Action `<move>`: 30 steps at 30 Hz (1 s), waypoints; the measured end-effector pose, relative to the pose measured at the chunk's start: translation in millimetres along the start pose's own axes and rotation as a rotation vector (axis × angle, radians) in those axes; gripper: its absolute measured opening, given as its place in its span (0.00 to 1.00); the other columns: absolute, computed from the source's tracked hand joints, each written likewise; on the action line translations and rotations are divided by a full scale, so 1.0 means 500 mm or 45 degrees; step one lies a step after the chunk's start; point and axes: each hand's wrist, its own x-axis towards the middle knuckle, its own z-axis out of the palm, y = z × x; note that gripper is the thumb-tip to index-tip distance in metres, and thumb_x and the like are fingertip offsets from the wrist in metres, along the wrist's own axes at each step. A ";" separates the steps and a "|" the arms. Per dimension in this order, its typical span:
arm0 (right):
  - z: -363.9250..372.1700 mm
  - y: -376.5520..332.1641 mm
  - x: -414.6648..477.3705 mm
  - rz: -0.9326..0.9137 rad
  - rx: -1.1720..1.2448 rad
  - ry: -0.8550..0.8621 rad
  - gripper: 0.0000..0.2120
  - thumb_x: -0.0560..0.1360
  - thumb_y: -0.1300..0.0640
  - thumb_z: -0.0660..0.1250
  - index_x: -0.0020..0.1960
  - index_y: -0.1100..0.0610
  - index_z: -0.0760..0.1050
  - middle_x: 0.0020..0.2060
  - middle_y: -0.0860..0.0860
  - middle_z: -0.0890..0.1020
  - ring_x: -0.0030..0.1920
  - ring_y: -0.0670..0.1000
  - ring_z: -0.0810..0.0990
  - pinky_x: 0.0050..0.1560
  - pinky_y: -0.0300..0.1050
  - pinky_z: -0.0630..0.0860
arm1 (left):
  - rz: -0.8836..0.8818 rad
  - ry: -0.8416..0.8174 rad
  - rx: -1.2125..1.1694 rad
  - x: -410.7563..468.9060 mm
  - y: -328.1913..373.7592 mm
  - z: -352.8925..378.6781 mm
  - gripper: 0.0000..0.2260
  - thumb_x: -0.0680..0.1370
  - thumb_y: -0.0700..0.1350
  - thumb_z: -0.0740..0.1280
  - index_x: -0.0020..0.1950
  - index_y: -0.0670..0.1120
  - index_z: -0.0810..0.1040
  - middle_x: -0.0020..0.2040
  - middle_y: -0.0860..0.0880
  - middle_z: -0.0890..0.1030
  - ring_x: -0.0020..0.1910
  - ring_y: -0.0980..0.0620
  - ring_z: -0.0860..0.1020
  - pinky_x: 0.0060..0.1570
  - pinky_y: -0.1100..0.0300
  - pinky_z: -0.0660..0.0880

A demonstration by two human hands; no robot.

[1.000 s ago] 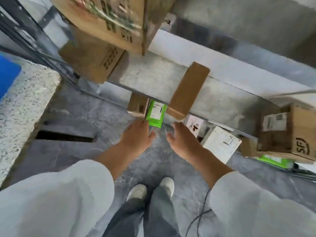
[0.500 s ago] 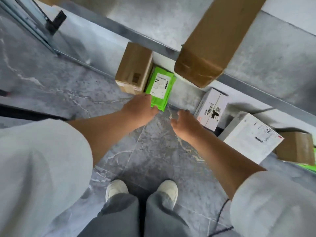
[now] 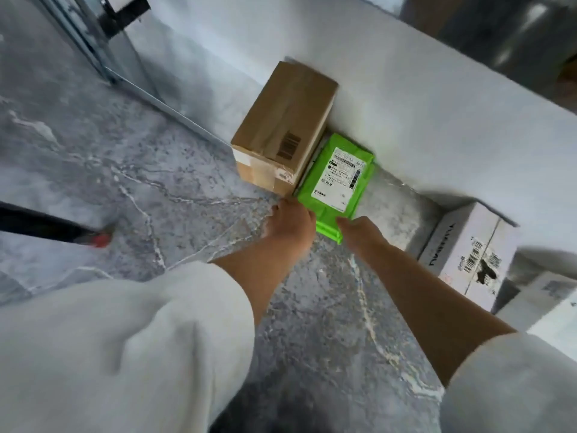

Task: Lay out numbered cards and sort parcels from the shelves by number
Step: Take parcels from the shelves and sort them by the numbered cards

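A bright green parcel (image 3: 338, 179) with a white shipping label lies on the grey marble floor against a white wall. Its far end is tucked beside a brown cardboard box (image 3: 282, 126). My left hand (image 3: 292, 220) is on the parcel's near left corner, fingers curled over its edge. At the near right corner is my right hand (image 3: 359, 232), with the thumb on top of the parcel. The fingertips of both hands are hidden. No numbered cards are in view.
A white carton (image 3: 468, 254) with barcodes stands on the floor to the right, with another white box (image 3: 549, 310) partly visible behind it. A metal shelf upright (image 3: 93, 42) rises at the upper left. A dark bar with a red tip (image 3: 100, 240) lies at the left.
My view has dropped lower and closer to the floor. Both hands have reached forward from just short of the green parcel to its near end and taken hold of it.
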 end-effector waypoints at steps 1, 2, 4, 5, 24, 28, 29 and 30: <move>0.011 -0.008 0.016 0.025 0.087 0.000 0.22 0.78 0.43 0.61 0.57 0.62 0.73 0.46 0.58 0.74 0.45 0.54 0.74 0.45 0.43 0.68 | -0.004 -0.009 -0.045 0.017 -0.003 0.007 0.20 0.82 0.46 0.53 0.67 0.34 0.66 0.65 0.35 0.71 0.64 0.37 0.70 0.61 0.46 0.70; 0.017 -0.017 0.028 0.058 0.205 0.011 0.26 0.77 0.43 0.63 0.61 0.65 0.71 0.48 0.58 0.75 0.47 0.54 0.75 0.48 0.44 0.70 | 0.017 -0.024 -0.081 0.028 -0.002 0.014 0.18 0.82 0.45 0.53 0.65 0.34 0.70 0.63 0.36 0.73 0.62 0.37 0.72 0.60 0.47 0.71; 0.019 -0.024 0.047 0.127 0.476 0.052 0.30 0.75 0.44 0.67 0.66 0.65 0.67 0.55 0.58 0.77 0.53 0.57 0.78 0.57 0.51 0.76 | 0.054 -0.063 -0.168 0.037 0.002 0.026 0.14 0.81 0.41 0.56 0.61 0.35 0.74 0.59 0.37 0.77 0.59 0.38 0.75 0.57 0.49 0.72; 0.020 -0.019 0.057 0.145 0.573 0.057 0.30 0.74 0.44 0.69 0.66 0.65 0.67 0.58 0.59 0.77 0.55 0.59 0.79 0.57 0.55 0.78 | 0.045 -0.072 -0.224 0.038 0.001 0.031 0.13 0.81 0.39 0.57 0.61 0.35 0.74 0.59 0.37 0.77 0.58 0.38 0.76 0.55 0.50 0.73; -0.156 -0.014 -0.393 0.041 0.357 -0.335 0.24 0.79 0.52 0.64 0.72 0.54 0.61 0.66 0.53 0.74 0.66 0.56 0.72 0.67 0.58 0.69 | -0.212 0.040 -1.048 -0.355 0.036 -0.202 0.12 0.82 0.40 0.60 0.57 0.35 0.81 0.43 0.44 0.79 0.43 0.50 0.76 0.43 0.65 0.70; -0.189 -0.035 -0.538 -0.050 0.414 -0.247 0.22 0.82 0.57 0.59 0.73 0.58 0.57 0.67 0.53 0.70 0.67 0.53 0.69 0.62 0.40 0.64 | -0.336 -0.021 -1.218 -0.488 0.012 -0.259 0.10 0.80 0.40 0.64 0.43 0.46 0.83 0.44 0.45 0.79 0.46 0.48 0.77 0.52 0.55 0.74; -0.190 -0.038 -0.566 -0.074 0.433 -0.203 0.22 0.82 0.56 0.56 0.74 0.58 0.57 0.68 0.54 0.68 0.68 0.54 0.68 0.62 0.39 0.63 | -0.382 -0.029 -1.278 -0.516 0.009 -0.271 0.10 0.80 0.39 0.64 0.43 0.48 0.83 0.45 0.45 0.81 0.47 0.48 0.78 0.53 0.54 0.75; -0.195 -0.042 -0.598 -0.109 0.461 -0.157 0.22 0.83 0.56 0.55 0.75 0.57 0.56 0.71 0.55 0.66 0.70 0.54 0.66 0.67 0.42 0.63 | -0.415 -0.043 -1.355 -0.549 0.010 -0.289 0.08 0.80 0.39 0.64 0.48 0.46 0.83 0.48 0.44 0.82 0.49 0.47 0.79 0.57 0.53 0.76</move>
